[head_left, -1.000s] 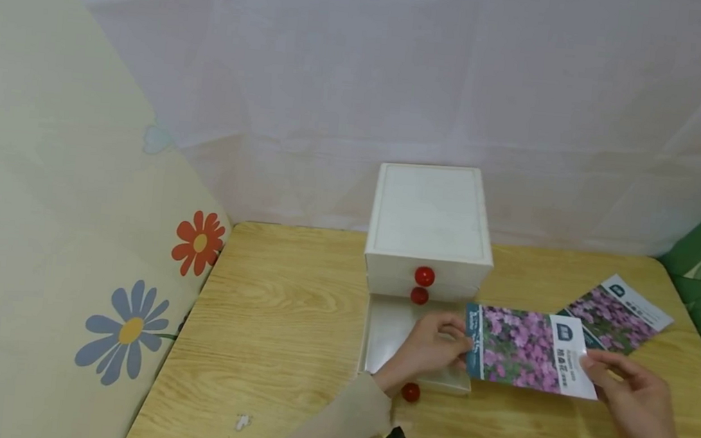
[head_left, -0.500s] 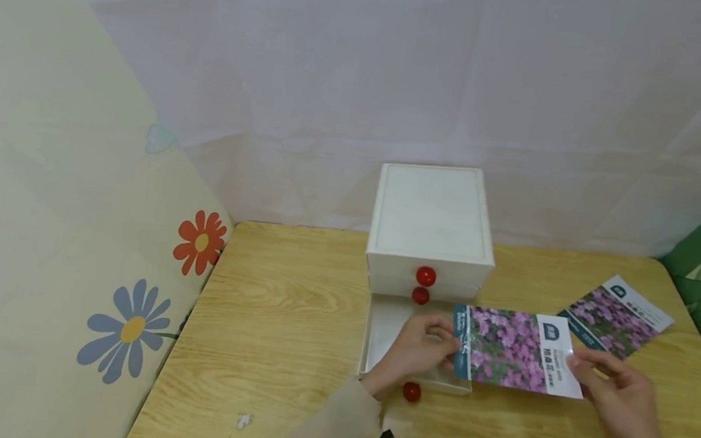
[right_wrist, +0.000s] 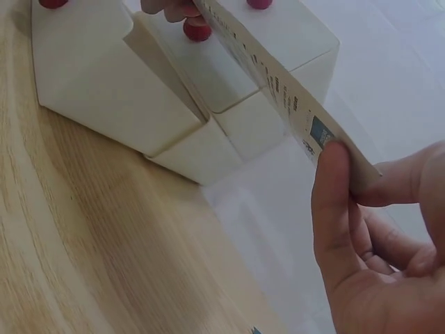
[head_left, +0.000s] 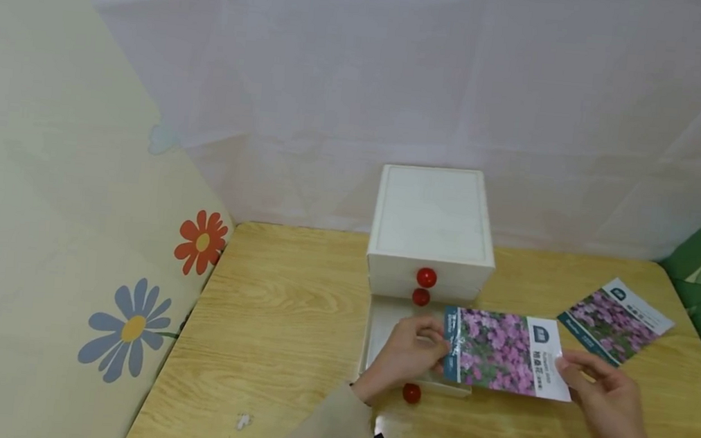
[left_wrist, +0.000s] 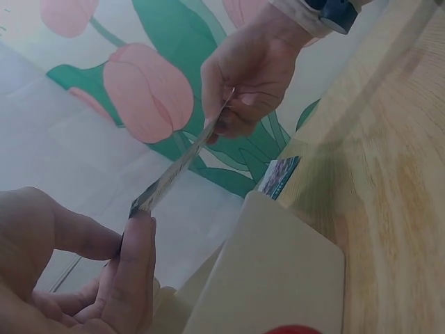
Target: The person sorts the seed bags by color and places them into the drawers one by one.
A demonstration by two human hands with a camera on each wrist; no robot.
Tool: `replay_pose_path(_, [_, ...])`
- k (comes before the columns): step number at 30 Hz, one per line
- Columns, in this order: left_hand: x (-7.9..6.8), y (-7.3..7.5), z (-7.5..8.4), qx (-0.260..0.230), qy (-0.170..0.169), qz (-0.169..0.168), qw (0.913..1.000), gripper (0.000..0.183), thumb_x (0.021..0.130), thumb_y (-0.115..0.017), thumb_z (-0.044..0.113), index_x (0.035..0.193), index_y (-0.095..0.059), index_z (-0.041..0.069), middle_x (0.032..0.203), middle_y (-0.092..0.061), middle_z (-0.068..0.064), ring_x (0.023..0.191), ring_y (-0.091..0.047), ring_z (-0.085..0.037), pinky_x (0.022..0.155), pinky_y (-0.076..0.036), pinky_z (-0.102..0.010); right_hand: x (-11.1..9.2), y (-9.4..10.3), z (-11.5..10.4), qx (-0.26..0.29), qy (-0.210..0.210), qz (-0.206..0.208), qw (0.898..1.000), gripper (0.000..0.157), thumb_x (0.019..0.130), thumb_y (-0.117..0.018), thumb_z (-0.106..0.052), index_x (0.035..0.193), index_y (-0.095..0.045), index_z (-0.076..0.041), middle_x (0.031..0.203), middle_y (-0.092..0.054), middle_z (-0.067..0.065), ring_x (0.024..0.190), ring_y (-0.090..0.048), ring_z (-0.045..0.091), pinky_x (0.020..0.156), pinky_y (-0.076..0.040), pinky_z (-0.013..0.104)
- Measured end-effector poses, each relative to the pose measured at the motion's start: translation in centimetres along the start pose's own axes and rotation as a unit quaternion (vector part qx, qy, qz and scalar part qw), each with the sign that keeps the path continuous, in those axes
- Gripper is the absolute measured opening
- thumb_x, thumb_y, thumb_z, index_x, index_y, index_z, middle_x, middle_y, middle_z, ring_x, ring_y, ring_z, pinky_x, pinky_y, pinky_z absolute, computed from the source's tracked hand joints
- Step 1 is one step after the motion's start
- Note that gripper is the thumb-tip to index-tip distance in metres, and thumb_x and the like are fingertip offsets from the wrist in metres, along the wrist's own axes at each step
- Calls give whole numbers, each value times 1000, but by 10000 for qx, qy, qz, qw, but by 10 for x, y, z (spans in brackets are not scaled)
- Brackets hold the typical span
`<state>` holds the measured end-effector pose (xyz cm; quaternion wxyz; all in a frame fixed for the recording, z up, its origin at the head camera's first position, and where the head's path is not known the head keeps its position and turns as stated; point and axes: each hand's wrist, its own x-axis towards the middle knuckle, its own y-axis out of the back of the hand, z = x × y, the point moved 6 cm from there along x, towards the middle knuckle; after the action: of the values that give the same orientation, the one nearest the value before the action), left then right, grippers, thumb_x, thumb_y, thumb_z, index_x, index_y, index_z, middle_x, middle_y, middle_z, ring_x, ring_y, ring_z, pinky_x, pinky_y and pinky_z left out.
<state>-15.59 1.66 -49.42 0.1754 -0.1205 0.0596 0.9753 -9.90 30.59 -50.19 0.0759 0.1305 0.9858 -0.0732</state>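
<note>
A seed packet (head_left: 497, 350) printed with pink flowers is stretched flat between both hands. My left hand (head_left: 412, 348) pinches its teal end, while my right hand (head_left: 604, 391) pinches the white end between thumb and fingers. In the left wrist view the packet (left_wrist: 174, 170) appears nearly edge-on. Its printed back (right_wrist: 278, 87) faces the right wrist camera. The packet overlaps the right part of a pulled-out bottom drawer (head_left: 382, 322) in the head view. This drawer belongs to a small white drawer cabinet (head_left: 434, 212) with red round knobs.
A second, similar packet (head_left: 620, 320) lies on the wooden table (head_left: 280, 310) right of the cabinet. Above the open drawer, two drawers with red knobs (head_left: 426, 278) are closed. A white cloth (head_left: 335, 106) hangs behind the table, and a flower-painted wall (head_left: 75, 223) stands at the left.
Both hands have carried the packet a little to the left, farther over the open drawer. More of the second packet on the table now shows.
</note>
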Motion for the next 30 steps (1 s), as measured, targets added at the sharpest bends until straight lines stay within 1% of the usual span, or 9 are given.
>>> replay_pose_path(3, [-1, 3, 0, 13, 4, 2, 10000, 13, 87, -70, 3, 99, -66, 8, 84, -66, -1, 56, -66, -15, 62, -62, -44, 0, -3, 2, -6, -27, -33, 10000, 16, 92, -69, 0, 100, -77, -12, 96, -70, -15, 76, -64, 1, 61, -56, 18])
replay_pose_path(6, [-1, 7, 0, -25, 17, -52, 10000, 14, 88, -70, 3, 100, -66, 6, 85, -67, -1, 55, -66, -15, 62, -63, -43, -1, -7, 2, 5, 47, -111, 9999, 16, 92, -68, 2, 100, -76, -10, 96, -71, -13, 75, -65, 2, 60, -57, 19])
replay_pose_path(12, [-3, 13, -2, 68, 31, -112, 9999, 15, 88, -71, 5, 102, -66, 3, 86, -71, -3, 55, -66, -15, 59, -62, -37, 0, -14, 3, -96, 164, -168, 9997, 14, 92, -68, 3, 99, -75, -7, 95, -71, -12, 77, -66, 1, 61, -59, 20])
replay_pose_path(15, [-4, 15, -4, 84, 42, -89, 9999, 16, 88, -72, 5, 102, -65, 2, 86, -70, -3, 54, -66, -14, 58, -62, -37, 0, -16, 4, -155, 209, -183, 9995, 13, 92, -68, 3, 99, -74, -6, 94, -71, -12, 78, -66, 2, 60, -59, 21])
replay_pose_path(20, [-4, 18, -7, 17, 69, -108, 9999, 14, 88, -71, 4, 100, -65, 2, 84, -69, -3, 53, -65, -13, 59, -62, -38, -1, -20, 7, -33, 317, -279, 9991, 14, 91, -66, 6, 98, -74, -4, 93, -72, -10, 77, -67, 3, 60, -59, 22])
replay_pose_path(23, [-6, 21, -8, -27, 59, -114, 9999, 13, 88, -70, 3, 99, -64, 1, 84, -69, -4, 53, -64, -13, 57, -61, -35, -2, -24, 9, 35, 354, -353, 9987, 14, 92, -66, 7, 98, -74, -3, 93, -72, -9, 76, -67, 3, 59, -59, 22])
replay_pose_path(27, [-7, 25, -9, -44, 51, -129, 9999, 14, 88, -70, 3, 100, -64, 0, 85, -70, -4, 54, -65, -13, 56, -61, -31, -3, -29, 10, 47, 347, -339, 9988, 13, 91, -66, 7, 96, -73, -3, 92, -73, -8, 75, -67, 4, 59, -59, 22])
replay_pose_path(30, [-7, 28, -10, 0, 7, -165, 9999, 14, 89, -69, 2, 101, -64, 0, 86, -70, -5, 54, -65, -13, 56, -61, -32, -4, -33, 10, 21, 275, -265, 9993, 12, 90, -67, 6, 95, -73, -3, 91, -73, -8, 73, -67, 5, 59, -59, 22])
